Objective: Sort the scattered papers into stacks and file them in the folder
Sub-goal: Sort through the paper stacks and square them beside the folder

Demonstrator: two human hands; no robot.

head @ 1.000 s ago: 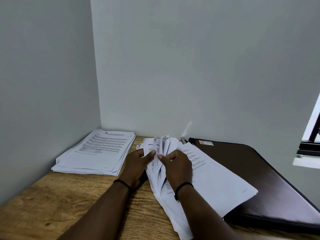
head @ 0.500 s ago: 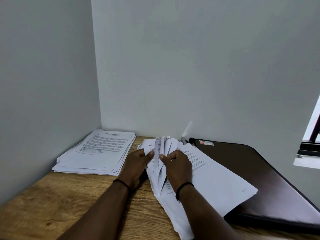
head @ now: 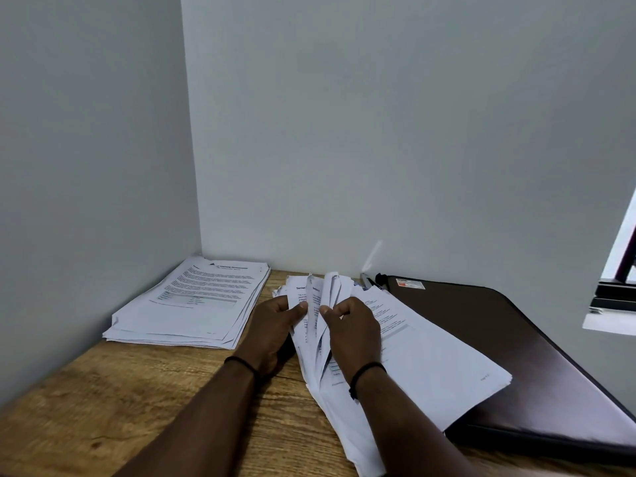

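Observation:
A loose pile of printed papers lies in the middle of the wooden desk, its right part overlapping the dark brown folder. My left hand pinches sheets on the pile's left side with its thumb on top. My right hand grips several raised sheets, which fan upward between the two thumbs. A second, neater stack of papers sits at the back left corner, apart from both hands.
The wooden desk is boxed in by white walls at the left and back. A pen lies by the back wall near the folder's corner. A window frame shows at the right edge.
The sheets between my thumbs have shifted slightly as I leaf through them. Both hands stay in almost the same place.

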